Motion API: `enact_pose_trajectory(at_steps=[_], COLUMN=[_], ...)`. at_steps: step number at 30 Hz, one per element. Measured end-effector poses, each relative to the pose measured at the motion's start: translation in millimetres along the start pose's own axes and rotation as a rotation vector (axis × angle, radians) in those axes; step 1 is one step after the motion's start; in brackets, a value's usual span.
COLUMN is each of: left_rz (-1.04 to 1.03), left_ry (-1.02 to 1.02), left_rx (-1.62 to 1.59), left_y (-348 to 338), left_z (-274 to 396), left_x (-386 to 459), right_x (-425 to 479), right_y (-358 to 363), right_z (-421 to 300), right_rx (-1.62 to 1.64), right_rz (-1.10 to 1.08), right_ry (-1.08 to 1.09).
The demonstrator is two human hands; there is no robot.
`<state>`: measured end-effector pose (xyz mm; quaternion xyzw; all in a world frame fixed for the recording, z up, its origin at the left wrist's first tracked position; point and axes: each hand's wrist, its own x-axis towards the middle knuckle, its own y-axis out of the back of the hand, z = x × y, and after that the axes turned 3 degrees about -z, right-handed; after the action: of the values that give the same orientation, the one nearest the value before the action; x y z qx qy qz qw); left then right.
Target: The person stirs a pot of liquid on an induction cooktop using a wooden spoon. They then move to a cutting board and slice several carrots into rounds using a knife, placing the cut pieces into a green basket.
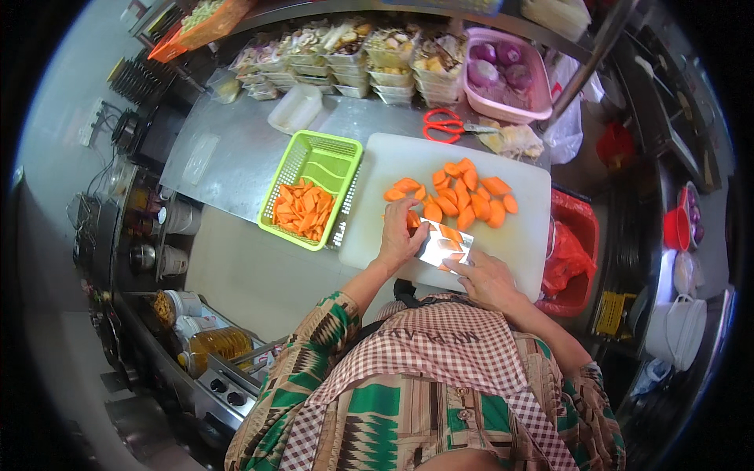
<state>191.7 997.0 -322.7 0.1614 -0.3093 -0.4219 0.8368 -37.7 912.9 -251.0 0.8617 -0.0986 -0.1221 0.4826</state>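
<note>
My right hand grips a cleaver, its handle hidden in the palm. The broad shiny blade mirrors orange carrot pieces. Beside the blade, my left hand curls its fingers over a carrot piece on the white cutting board. Just beyond both hands lies a loose heap of thick, slant-cut carrot chunks. Left of the board, a green plastic basket holds thinner carrot slices at its near end.
Red-handled scissors lie behind the board. A pink basket of red onions stands back right, beside stacked food containers. An empty clear tray sits on the steel table. A red bin is at the board's right.
</note>
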Motion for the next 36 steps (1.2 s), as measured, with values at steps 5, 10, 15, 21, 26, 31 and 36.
enact_pose_trajectory(at_steps=[5,10,15,21,26,31,36], left_rz=[0.195,0.177,0.043,0.03,0.204,0.075,-0.161], left_ry=[-0.091,-0.075,-0.039,0.196,0.178,-0.005,-0.019], left_rx=[0.079,0.275,0.342,0.502,0.583,0.131,0.18], left_y=[63.7,123.4,127.8,137.5,139.5,97.0,43.6], left_z=[-22.4,-68.9,-104.8,-139.5,-173.4,-114.8,-66.1], left_x=[39.7,80.0,93.8,111.0,109.4,86.3,43.0], right_x=[67.2,180.9,242.4,237.3,145.0,62.0,13.4], right_y=[35.7,29.5,9.8,19.8,58.6,46.9,0.7], right_z=[-40.9,-68.7,-87.7,-93.7,-56.7,-23.3,-9.3], right_rx=[-0.107,-0.13,-0.149,-0.193,0.059,0.553,0.549], right_rz=[0.099,0.134,0.154,0.076,0.073,-0.012,-0.135], right_ry=[0.127,0.117,0.137,0.049,-0.104,-0.458,-0.392])
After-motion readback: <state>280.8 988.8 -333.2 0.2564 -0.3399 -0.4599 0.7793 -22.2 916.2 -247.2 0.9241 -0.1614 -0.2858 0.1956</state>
